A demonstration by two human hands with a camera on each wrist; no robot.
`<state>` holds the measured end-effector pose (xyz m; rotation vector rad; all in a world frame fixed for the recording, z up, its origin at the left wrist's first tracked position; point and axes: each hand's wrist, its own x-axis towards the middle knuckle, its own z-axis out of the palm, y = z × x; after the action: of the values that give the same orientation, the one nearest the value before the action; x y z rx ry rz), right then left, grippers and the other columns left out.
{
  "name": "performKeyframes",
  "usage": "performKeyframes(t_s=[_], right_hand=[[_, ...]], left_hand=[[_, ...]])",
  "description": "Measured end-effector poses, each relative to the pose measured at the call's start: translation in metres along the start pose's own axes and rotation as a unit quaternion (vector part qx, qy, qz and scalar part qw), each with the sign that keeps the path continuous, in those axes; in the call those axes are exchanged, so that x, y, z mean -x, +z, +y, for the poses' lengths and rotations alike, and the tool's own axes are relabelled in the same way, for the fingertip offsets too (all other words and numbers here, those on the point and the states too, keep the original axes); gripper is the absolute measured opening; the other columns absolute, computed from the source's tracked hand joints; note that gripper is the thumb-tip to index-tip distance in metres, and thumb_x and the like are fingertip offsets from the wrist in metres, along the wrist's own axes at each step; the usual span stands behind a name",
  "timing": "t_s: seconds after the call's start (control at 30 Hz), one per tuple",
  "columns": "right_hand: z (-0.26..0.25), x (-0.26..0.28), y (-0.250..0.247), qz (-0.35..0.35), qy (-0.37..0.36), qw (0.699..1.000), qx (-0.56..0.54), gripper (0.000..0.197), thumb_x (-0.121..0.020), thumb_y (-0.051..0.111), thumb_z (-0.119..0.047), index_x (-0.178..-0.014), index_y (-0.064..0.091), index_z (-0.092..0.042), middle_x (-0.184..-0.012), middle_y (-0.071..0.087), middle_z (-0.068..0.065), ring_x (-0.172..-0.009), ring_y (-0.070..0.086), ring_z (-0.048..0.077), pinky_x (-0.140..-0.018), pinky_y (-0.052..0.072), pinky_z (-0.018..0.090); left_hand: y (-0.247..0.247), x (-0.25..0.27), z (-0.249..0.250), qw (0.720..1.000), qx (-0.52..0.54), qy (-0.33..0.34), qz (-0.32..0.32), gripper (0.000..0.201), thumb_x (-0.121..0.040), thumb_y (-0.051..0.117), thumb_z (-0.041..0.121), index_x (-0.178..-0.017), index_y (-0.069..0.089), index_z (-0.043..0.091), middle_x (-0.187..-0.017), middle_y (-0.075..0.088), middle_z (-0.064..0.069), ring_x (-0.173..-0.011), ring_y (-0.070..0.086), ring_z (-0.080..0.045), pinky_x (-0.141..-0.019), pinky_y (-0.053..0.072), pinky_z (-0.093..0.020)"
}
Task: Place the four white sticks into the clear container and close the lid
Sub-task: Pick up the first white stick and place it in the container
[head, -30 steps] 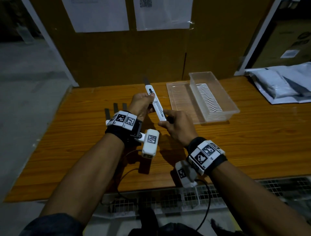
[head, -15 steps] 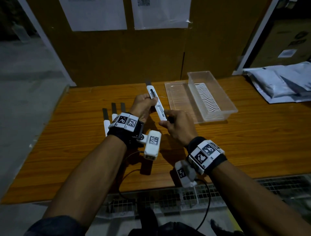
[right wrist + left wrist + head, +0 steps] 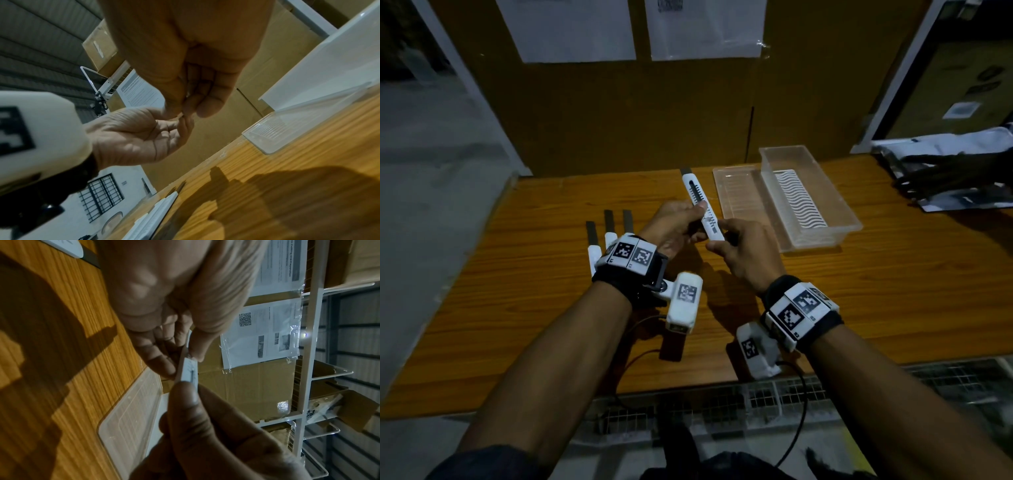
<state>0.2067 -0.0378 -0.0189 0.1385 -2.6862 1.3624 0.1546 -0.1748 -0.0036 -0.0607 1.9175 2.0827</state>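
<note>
A white stick (image 3: 702, 205) with a dark tip is held above the table by both hands. My left hand (image 3: 681, 224) pinches its middle and my right hand (image 3: 726, 238) pinches its near end. The left wrist view shows the same stick (image 3: 188, 371) between the thumbs and fingers of both hands. Three more white sticks (image 3: 607, 233) with dark tips lie side by side on the table, partly hidden behind my left wrist. The clear container (image 3: 835, 202) stands open to the right, and its lid (image 3: 739, 195) lies flat beside it on the left.
The wooden table (image 3: 893, 274) has bare surface to the right of my hands. Grey plastic bags (image 3: 955, 171) lie at the back right. A cardboard wall with taped papers (image 3: 705, 27) stands behind the table. A wire grid runs along the front edge.
The held stick and both hands have stayed almost in place. The view has shifted slightly, showing more of the three sticks on the table.
</note>
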Motion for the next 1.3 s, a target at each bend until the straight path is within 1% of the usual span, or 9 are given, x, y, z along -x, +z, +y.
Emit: performKeyframes(t_s=[0.17, 0.37, 0.57, 0.67, 0.83, 0.93, 1.03, 1.2, 1.3], right_hand=[[0.001, 0.001, 0.002, 0.002, -0.003, 1.0, -0.002, 0.04, -0.085, 0.071, -0.021, -0.125, 0.063, -0.015, -0.065, 0.054, -0.018, -0.051, 0.05, -0.001, -0.042, 0.035, 0.009], [0.003, -0.001, 0.005, 0.014, -0.005, 1.0, 0.011, 0.041, -0.083, 0.073, -0.023, -0.123, 0.065, -0.016, -0.07, 0.058, -0.01, -0.052, 0.05, 0.0, -0.048, 0.036, 0.015], [0.001, 0.002, 0.002, 0.019, -0.012, 1.0, 0.013, 0.045, -0.083, 0.073, -0.023, -0.125, 0.063, -0.012, -0.077, 0.063, -0.001, -0.056, 0.052, 0.002, -0.057, 0.046, 0.026], [0.001, 0.001, 0.001, 0.024, -0.011, 1.0, 0.001, 0.045, -0.083, 0.074, -0.021, -0.125, 0.063, -0.011, -0.085, 0.067, 0.003, -0.063, 0.056, 0.007, -0.061, 0.048, 0.026], [0.001, 0.0, 0.0, 0.028, -0.001, 1.0, -0.013, 0.044, -0.082, 0.074, -0.02, -0.124, 0.064, -0.011, -0.09, 0.069, 0.004, -0.073, 0.061, 0.014, -0.069, 0.053, 0.032], [0.002, -0.002, 0.002, 0.038, 0.009, 0.999, -0.025, 0.044, -0.081, 0.075, -0.02, -0.122, 0.065, -0.011, -0.082, 0.067, 0.002, -0.07, 0.061, 0.016, -0.069, 0.055, 0.035], [0.004, -0.005, 0.005, 0.035, 0.019, 0.999, -0.032, 0.041, -0.08, 0.076, -0.023, -0.119, 0.068, -0.013, -0.076, 0.068, 0.004, -0.063, 0.06, 0.017, -0.065, 0.056, 0.04], [0.009, -0.004, 0.007, 0.027, 0.029, 0.998, -0.055, 0.039, -0.08, 0.075, -0.02, -0.118, 0.068, -0.014, -0.072, 0.062, 0.001, -0.057, 0.051, 0.012, -0.059, 0.042, 0.028], [0.012, -0.006, 0.007, 0.016, 0.046, 0.997, -0.057, 0.043, -0.081, 0.075, -0.021, -0.122, 0.066, -0.014, -0.077, 0.063, 0.003, -0.061, 0.053, 0.013, -0.059, 0.042, 0.027]], left_hand=[[0.0, 0.002, 0.001, 1.0, 0.001, 0.008, 0.003, 0.021, -0.098, 0.049, 0.011, -0.078, 0.052, 0.006, -0.067, 0.055, -0.009, -0.04, 0.053, -0.006, -0.04, 0.04, -0.016], [0.002, 0.003, 0.001, 1.0, 0.009, 0.01, -0.005, 0.016, -0.096, 0.049, 0.002, -0.081, 0.054, 0.006, -0.078, 0.056, -0.008, -0.07, 0.058, -0.017, -0.061, 0.052, -0.025], [0.005, 0.003, -0.002, 1.0, 0.015, 0.02, -0.002, 0.014, -0.095, 0.049, -0.001, -0.084, 0.054, 0.006, -0.08, 0.056, -0.008, -0.074, 0.058, -0.019, -0.063, 0.054, -0.025], [0.008, 0.003, -0.002, 0.999, 0.02, 0.027, -0.01, 0.015, -0.092, 0.05, -0.007, -0.087, 0.053, 0.008, -0.084, 0.056, -0.007, -0.078, 0.058, -0.018, -0.07, 0.053, -0.027], [0.01, 0.001, -0.006, 0.999, 0.016, 0.048, -0.012, 0.019, -0.09, 0.051, -0.009, -0.089, 0.052, 0.01, -0.084, 0.057, -0.006, -0.077, 0.059, -0.016, -0.059, 0.054, -0.018], [0.011, 0.002, -0.008, 0.998, 0.009, 0.066, -0.011, 0.02, -0.09, 0.052, -0.009, -0.092, 0.05, 0.01, -0.084, 0.055, -0.005, -0.077, 0.058, -0.014, -0.06, 0.053, -0.017], [0.011, 0.002, -0.008, 0.997, -0.004, 0.08, -0.019, 0.023, -0.09, 0.053, -0.008, -0.106, 0.045, 0.006, -0.089, 0.052, -0.003, -0.081, 0.055, -0.014, -0.064, 0.052, -0.02], [0.011, 0.004, -0.008, 0.997, -0.024, 0.073, -0.018, 0.026, -0.09, 0.054, -0.007, -0.111, 0.042, 0.003, -0.091, 0.05, -0.004, -0.085, 0.054, -0.015, -0.071, 0.052, -0.024], [0.011, 0.003, -0.008, 0.998, -0.018, 0.06, -0.006, 0.024, -0.089, 0.056, -0.008, -0.108, 0.046, 0.003, -0.09, 0.053, -0.005, -0.084, 0.056, -0.016, -0.075, 0.053, -0.028]])
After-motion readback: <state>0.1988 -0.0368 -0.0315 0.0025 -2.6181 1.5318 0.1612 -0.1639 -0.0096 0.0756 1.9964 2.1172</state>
